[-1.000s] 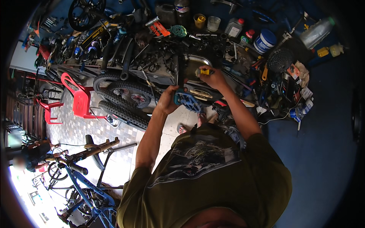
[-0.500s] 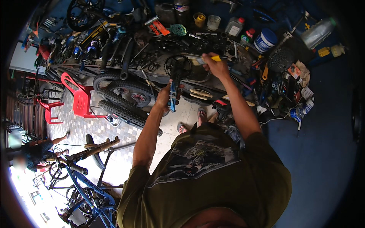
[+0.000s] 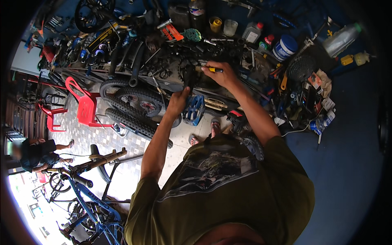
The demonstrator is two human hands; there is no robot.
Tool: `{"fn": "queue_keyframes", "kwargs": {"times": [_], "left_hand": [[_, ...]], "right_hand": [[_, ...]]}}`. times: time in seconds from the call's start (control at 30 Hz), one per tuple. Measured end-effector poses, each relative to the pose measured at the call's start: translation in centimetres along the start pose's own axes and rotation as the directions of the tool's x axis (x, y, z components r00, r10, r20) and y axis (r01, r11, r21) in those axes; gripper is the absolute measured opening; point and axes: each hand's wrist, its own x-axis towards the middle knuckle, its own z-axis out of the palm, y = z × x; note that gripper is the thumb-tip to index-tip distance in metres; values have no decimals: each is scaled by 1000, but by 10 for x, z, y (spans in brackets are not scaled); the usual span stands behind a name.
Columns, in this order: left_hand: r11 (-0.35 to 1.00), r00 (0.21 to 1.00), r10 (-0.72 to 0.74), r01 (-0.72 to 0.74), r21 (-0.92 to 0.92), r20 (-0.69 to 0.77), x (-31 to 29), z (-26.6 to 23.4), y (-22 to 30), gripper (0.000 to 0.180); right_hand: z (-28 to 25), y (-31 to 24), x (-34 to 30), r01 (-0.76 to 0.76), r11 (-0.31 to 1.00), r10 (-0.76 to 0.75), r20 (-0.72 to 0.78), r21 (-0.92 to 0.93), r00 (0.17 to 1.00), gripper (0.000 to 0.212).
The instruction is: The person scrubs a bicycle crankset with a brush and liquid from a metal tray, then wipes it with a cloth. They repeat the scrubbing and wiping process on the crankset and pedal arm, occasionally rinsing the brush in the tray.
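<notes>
Black crank (image 3: 188, 77) clenched in outstretched left hand (image 3: 178, 101); right hand (image 3: 222, 74) angled inward, grip around yellow-handled tool (image 3: 214, 70).

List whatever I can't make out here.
All in the head view:
Crank arm: partly covered by the left hand.
Yellow-handled tool: tip too small and dark.
Bench parts: too small and dark.
Blue bicycle: cut off by the lower edge.
</notes>
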Motion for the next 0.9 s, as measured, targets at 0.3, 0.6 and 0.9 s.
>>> {"fn": "queue_keyframes", "kwargs": {"times": [0.3,0.6,0.9], "left_hand": [[955,986,166,-162,248,5,-7,-5,26,59],[918,964,258,-227,324,-57,-16,11,19,57],[962,971,235,-237,-137,-30,1,9,-10,55]], "right_hand": [[-13,-11,3,337,925,-312,156,-174,937,23],[-5,17,18,-656,641,631,214,399,746,30],[8,43,-16,-473,-92,727,383,876,569,32]]}}
